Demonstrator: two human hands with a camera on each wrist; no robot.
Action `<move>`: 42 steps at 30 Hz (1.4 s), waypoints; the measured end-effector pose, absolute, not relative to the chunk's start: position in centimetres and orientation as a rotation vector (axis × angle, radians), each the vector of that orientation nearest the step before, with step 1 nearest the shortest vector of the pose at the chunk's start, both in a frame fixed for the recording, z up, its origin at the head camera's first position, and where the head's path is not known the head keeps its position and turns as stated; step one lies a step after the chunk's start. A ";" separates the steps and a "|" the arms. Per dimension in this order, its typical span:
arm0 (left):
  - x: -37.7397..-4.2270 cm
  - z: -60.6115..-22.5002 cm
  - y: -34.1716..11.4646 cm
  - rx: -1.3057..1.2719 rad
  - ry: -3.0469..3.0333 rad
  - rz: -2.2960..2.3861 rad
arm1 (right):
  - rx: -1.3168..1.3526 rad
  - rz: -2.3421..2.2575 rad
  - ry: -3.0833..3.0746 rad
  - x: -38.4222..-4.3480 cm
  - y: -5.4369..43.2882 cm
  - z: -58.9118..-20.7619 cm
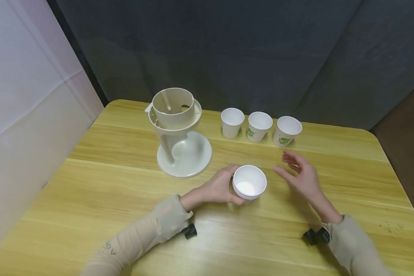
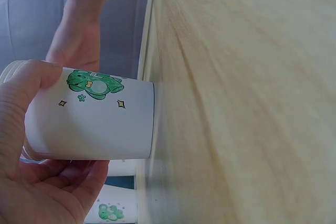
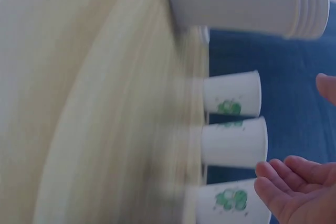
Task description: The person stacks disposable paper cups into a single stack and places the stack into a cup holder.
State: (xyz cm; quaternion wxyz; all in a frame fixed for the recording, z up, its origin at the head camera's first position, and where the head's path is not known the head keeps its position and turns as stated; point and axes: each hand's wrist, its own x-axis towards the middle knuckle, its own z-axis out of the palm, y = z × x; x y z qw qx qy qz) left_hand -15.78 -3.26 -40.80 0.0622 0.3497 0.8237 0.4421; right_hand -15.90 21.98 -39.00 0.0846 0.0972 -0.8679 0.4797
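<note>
My left hand (image 1: 220, 186) grips a short stack of white paper cups (image 1: 250, 183) from its left side, with the thumb and fingers curled round it. Several nested rims show at the top of the stack, and a green cartoon animal is printed on the outer cup (image 2: 100, 119) in the left wrist view. To the right of the stack, my right hand (image 1: 303, 179) is held apart from it, fingers loosely bent and nothing in them. In the right wrist view, single cups (image 3: 233, 142) stand beyond the right hand's fingers (image 3: 294, 174).
Along the back edge of the wooden table (image 1: 124, 199) stand three upright paper cups in a row: left (image 1: 232, 123), middle (image 1: 258, 127) and right (image 1: 286, 131). A cream stand (image 1: 179, 126) with a ring holder and round base is at the back left. Behind hangs a dark curtain (image 1: 227, 50).
</note>
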 end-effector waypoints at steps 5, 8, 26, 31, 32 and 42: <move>-15.8 -40.9 -3.3 1.060 2.492 1.339 | 0.114 1.372 -2.601 -17.0 23.1 -39.5; -15.8 -40.9 -3.3 1.065 2.487 1.347 | 0.028 1.381 -2.591 -17.7 23.7 -39.6; -15.8 -40.9 -3.3 1.056 2.489 1.340 | -0.143 1.351 -2.570 -20.7 24.9 -39.2; -15.8 -41.0 -3.3 1.062 2.494 1.346 | -0.125 1.302 -2.571 -21.7 24.8 -39.0; -15.8 -41.0 -3.3 1.060 2.496 1.346 | -0.119 1.292 -2.567 -21.9 24.8 -39.0; -15.8 -41.0 -3.3 1.062 2.492 1.350 | -0.122 1.287 -2.584 -24.1 24.6 -38.1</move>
